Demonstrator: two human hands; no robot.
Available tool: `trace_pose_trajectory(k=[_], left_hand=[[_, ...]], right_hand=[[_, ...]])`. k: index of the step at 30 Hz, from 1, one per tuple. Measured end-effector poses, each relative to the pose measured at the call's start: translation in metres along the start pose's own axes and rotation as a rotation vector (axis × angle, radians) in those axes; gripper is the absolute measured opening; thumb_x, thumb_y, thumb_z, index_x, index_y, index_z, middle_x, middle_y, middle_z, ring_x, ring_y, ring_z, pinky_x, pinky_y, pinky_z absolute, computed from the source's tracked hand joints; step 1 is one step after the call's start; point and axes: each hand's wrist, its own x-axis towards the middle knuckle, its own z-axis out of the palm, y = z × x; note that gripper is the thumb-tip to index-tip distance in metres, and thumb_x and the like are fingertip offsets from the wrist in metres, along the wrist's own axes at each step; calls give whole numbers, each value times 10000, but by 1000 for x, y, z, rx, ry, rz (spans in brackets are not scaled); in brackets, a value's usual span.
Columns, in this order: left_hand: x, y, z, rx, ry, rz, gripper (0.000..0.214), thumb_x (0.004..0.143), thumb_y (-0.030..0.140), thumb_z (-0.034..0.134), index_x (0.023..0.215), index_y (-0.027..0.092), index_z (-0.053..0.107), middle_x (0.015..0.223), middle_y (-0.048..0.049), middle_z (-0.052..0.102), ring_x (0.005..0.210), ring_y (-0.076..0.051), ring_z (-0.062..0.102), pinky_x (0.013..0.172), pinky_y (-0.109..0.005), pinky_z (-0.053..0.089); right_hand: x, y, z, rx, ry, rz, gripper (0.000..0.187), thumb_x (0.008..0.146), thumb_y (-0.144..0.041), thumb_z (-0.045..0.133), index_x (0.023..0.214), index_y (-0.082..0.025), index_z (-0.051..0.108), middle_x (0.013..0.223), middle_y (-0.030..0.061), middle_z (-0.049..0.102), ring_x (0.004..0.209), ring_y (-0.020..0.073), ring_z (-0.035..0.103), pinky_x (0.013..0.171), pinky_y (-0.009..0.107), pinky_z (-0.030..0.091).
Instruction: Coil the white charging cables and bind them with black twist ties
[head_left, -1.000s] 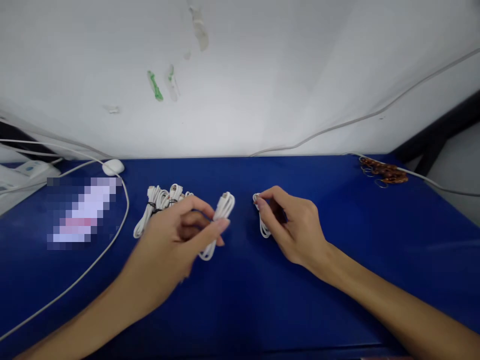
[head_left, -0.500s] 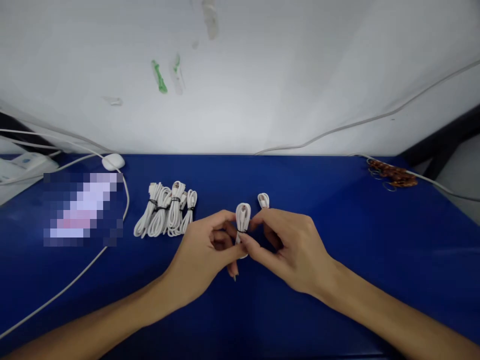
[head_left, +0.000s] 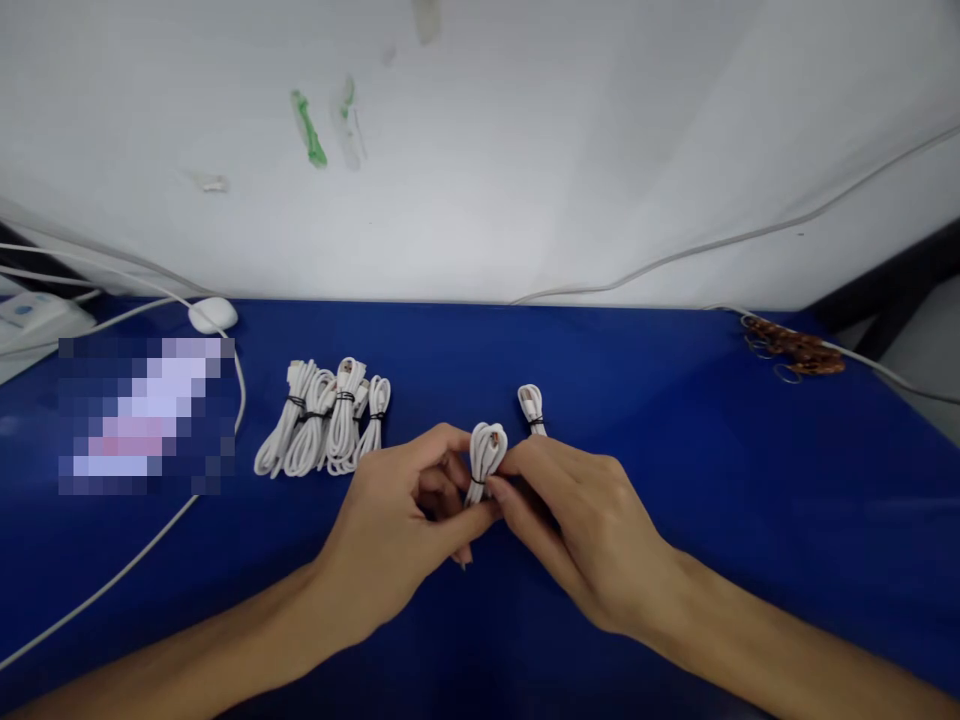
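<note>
Between my two hands, in the head view, stands a coiled white USB cable (head_left: pixel 487 450) bound round its middle with a black twist tie (head_left: pixel 478 481). My left hand (head_left: pixel 397 540) is closed, its thumb and fingers gripping the lower part of the coil. From the other side my right hand (head_left: pixel 592 530) pinches thumb and forefinger together at the coil's edge beside the tie; its fingertips partly hide what they hold. Just beyond the right hand lies a second tied white cable (head_left: pixel 531 403), its lower end covered by that hand.
Several tied white cables (head_left: pixel 330 420) lie bunched on the blue table (head_left: pixel 750 520) to the left. A white mouse-like object (head_left: pixel 213 315), a loose white cord (head_left: pixel 142 550) and a blurred-out patch (head_left: pixel 150 415) are farther left. Brown wire coils (head_left: pixel 795 347) rest at the back right.
The held cable has turned a little and its top loops look more spread. My right hand has dipped slightly, showing more of the second cable behind it. The view has shifted slightly.
</note>
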Motion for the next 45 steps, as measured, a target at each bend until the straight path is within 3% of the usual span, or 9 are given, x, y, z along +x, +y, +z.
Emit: trace_pose_trajectory(k=[7,12,16,23,30,38,45], left_hand=[[0,-2,-3,-42,-69,2,249,836,125,873,918,254,676,629,100,719,538,-120,737,540,-174,546],[-2,3,-6,-103,-102,38,199,885,171,873,959,254,708,854,66,774,665,-140,808,663,-219,657],[-1,3,-7,-171,-129,30,110,957,240,838,1008,250,742,816,50,786,692,-159,825,684,-231,687],[1,7,-6,-279,-116,-28,157,885,149,887,951,233,771,768,59,800,613,-145,814,620,-199,679],[2,8,-6,-258,-91,-17,186,869,141,892,996,236,795,759,61,796,581,-135,790,597,-191,667],[-2,4,-9,-3,-36,125,95,956,233,818,1041,272,807,795,65,800,641,-121,787,639,-175,665],[-1,7,-9,-63,-41,33,96,933,202,829,1005,247,783,753,70,783,606,-119,783,617,-176,653]], right_hand=[[0,0,-1,18,-21,-2,260,1132,-129,446,908,-205,555,765,-16,576,631,147,510,585,294,390],[2,3,-4,110,-43,11,239,1133,-135,447,933,-208,556,770,-27,560,637,141,503,597,280,388],[2,2,-6,212,-18,79,250,1138,-160,467,904,-218,535,768,-43,546,617,117,475,595,257,379],[2,-1,-7,339,-3,166,271,1143,-195,479,892,-216,579,754,-40,563,608,113,491,584,258,396],[2,0,-9,302,39,163,48,1055,-173,651,1095,-200,661,816,-46,611,628,109,528,602,256,435],[3,3,-10,169,25,44,68,1086,-136,618,1055,-166,671,867,1,645,698,133,579,637,270,455],[2,12,-11,44,-23,-75,144,1117,-93,555,1081,-134,689,931,68,692,780,183,645,679,293,504]])
